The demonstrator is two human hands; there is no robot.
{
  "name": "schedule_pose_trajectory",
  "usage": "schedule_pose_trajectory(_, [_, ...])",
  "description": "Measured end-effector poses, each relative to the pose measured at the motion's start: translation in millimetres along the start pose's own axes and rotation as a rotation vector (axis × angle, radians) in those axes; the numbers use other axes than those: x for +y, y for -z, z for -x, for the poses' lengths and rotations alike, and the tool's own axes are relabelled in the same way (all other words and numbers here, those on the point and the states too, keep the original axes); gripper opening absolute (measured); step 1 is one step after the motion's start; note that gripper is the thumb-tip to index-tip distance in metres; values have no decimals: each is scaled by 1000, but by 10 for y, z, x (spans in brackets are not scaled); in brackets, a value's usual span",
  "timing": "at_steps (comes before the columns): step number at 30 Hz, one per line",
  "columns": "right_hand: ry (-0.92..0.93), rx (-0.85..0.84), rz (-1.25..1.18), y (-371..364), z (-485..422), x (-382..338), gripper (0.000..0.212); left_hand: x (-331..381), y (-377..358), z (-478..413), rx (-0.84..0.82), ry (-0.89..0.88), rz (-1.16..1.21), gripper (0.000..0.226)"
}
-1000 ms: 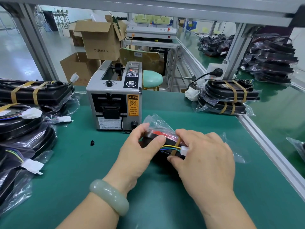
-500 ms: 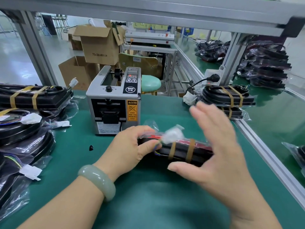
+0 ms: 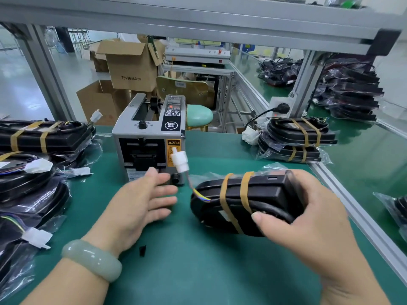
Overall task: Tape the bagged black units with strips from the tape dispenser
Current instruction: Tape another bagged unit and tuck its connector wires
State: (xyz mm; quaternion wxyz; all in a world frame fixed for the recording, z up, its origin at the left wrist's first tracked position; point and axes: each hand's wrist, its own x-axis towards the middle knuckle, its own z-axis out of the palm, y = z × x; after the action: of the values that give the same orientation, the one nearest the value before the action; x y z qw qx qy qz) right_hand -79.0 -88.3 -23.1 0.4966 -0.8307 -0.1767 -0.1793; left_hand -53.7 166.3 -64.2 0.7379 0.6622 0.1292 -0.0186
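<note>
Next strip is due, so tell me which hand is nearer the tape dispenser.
Left. The left hand hovers open just in front of the tape dispenser. The right hand grips the bagged black unit, off to its right and farther.

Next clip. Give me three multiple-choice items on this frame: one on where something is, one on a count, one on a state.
1. Where does the tape dispenser stand?
A. Just beyond the left hand
B. At the table's near edge
C. On top of a cardboard box

2. How many tape strips wrap the bagged black unit in the right hand?
A. One
B. Two
C. Four

3. The left hand is:
A. Open, holding nothing
B. Gripping the unit
C. Pinching a strip

Answers:
1 A: the dispenser stands right behind the left fingertips.
2 B: two tan bands cross the unit side by side.
3 A: its fingers are spread and nothing lies in them.
</note>
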Motion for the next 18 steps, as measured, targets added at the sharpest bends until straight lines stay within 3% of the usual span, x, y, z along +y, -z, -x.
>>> schedule_pose_trajectory(3, [-77, 138, 100, -7, -9, 26, 50, 92, 129, -51, 258, 0, 125, 14])
schedule_pose_trajectory(6, [-44, 213, 302, -91, -24, 5, 46, 218, 140, -99, 283, 69, 288, 5])
schedule_pose_trajectory(10, [46, 207, 507, -169, -37, -5, 46, 372, 77, -164, 313, 101, 400, 7])
schedule_pose_trajectory(18, [37, 202, 497, -186, -34, 29, 50, 503, 24, -263, 359, 203, 425, 22])
